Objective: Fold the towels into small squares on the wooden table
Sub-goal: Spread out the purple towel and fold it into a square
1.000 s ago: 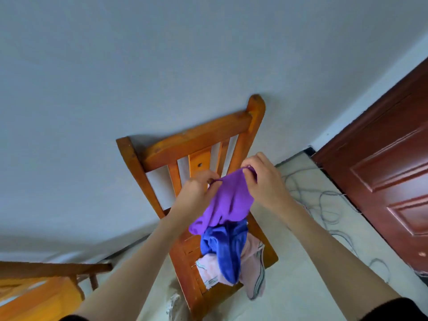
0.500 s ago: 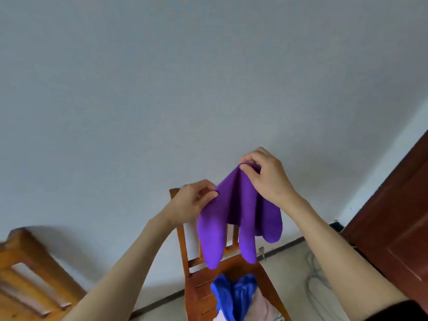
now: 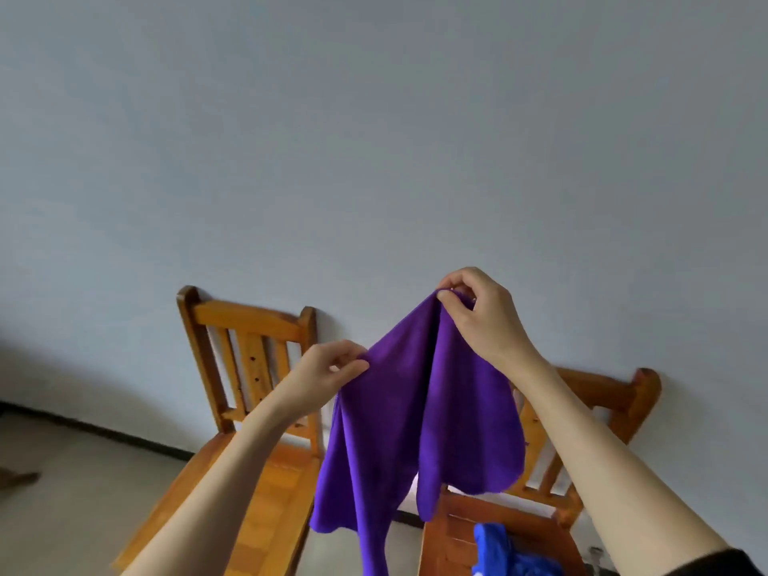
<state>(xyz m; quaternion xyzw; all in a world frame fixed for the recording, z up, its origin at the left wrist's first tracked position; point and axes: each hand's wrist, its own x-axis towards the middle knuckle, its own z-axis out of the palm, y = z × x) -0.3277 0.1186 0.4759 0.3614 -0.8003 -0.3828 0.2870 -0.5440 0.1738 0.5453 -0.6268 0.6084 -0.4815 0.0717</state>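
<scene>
I am facing a plain pale grey-blue wall (image 3: 374, 139) that is filling most of what I see. Two orange wooden chairs are standing against it: one chair (image 3: 249, 367) to my left with a slatted back, another chair (image 3: 602, 401) to my right. A dark baseboard (image 3: 104, 430) is running along the pale floor (image 3: 75, 492).

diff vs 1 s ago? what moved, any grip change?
The purple towel went up off the pile on the right chair and now hangs free in the air, opened wider as the hands drew apart. Unchanged: left hand and right hand each pinch its top edge; the blue towel stays on the seat.
</scene>
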